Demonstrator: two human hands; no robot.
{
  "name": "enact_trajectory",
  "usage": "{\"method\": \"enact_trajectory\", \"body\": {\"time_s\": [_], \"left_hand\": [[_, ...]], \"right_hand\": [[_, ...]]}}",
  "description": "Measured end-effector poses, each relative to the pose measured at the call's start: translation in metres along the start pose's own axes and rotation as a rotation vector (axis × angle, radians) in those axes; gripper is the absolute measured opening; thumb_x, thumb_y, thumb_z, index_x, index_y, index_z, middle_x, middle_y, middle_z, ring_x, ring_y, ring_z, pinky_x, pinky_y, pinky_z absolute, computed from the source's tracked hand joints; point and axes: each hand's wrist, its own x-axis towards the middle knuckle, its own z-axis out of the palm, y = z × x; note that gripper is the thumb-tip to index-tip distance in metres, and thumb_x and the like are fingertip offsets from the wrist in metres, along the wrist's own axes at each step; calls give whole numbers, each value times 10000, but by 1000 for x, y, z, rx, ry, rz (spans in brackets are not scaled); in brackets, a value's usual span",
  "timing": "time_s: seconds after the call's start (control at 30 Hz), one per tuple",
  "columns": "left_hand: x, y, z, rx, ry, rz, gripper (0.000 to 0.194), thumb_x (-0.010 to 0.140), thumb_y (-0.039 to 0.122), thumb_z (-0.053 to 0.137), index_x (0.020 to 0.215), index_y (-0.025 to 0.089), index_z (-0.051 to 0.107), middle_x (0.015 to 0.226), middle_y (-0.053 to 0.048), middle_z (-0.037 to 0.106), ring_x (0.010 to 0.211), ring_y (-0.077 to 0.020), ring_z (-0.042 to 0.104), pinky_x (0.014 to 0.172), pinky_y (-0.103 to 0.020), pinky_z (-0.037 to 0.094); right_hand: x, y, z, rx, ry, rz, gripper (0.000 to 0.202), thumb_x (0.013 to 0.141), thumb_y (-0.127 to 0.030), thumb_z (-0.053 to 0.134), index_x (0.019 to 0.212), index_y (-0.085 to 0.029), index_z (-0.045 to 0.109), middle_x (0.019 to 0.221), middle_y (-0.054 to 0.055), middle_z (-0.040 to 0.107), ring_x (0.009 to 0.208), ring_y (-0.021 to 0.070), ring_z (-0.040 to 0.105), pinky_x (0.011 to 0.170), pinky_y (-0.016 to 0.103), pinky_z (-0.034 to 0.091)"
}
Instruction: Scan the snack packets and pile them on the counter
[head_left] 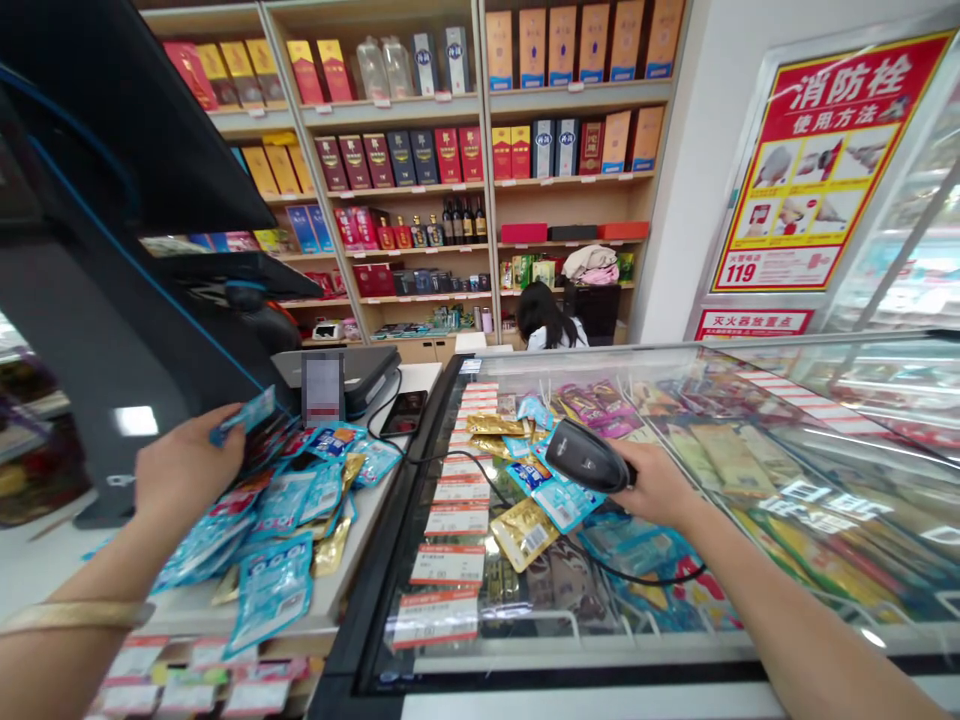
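Note:
My left hand (187,462) pinches a small blue packet (253,412) above a heap of blue and gold packets (289,500) on the white counter. In my right hand (660,485) is a black barcode scanner (583,458), its head pointing left over the glass freezer top. Several blue and gold packets lie on the glass under and beside the scanner, among them a gold packet (523,534) with a barcode. The scanner's black cable runs across the glass towards the counter.
A dark monitor and its stand (150,330) rise at the left. A phone (405,413) lies by a scale (360,372) at the counter's back. Beyond the freezer, a person (551,318) is low before shelves of boxes (397,160).

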Motion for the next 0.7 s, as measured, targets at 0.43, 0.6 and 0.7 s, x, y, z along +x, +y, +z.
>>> {"method": "enact_trajectory", "body": {"time_s": [0.43,0.6,0.7], "left_hand": [[-29,41,34,480,129,287,453,853,559,393,1148,298,615,1234,-124,609,1218,-450,494,948,-641,403],[-56,88,88,192,-73,400,405,803,531,497,1064,264,656,1138,-107,645,1063,-340,597,946,-471,456],[-87,112,123,100,-369,354,402,771,529,561,1010,232,684,1028,-91,671,923,-270,641,863,-381,489]], "right_hand": [[2,3,-3,-48,7,14,212,742,-282,594,918,-184,659,825,80,720,751,227,673,664,284,458],[4,2,-6,-9,56,15,232,718,-251,605,932,-181,660,808,65,710,719,205,656,658,270,451],[5,3,-7,3,64,11,202,723,-262,609,904,-183,655,803,63,706,720,203,652,654,267,444]]}}
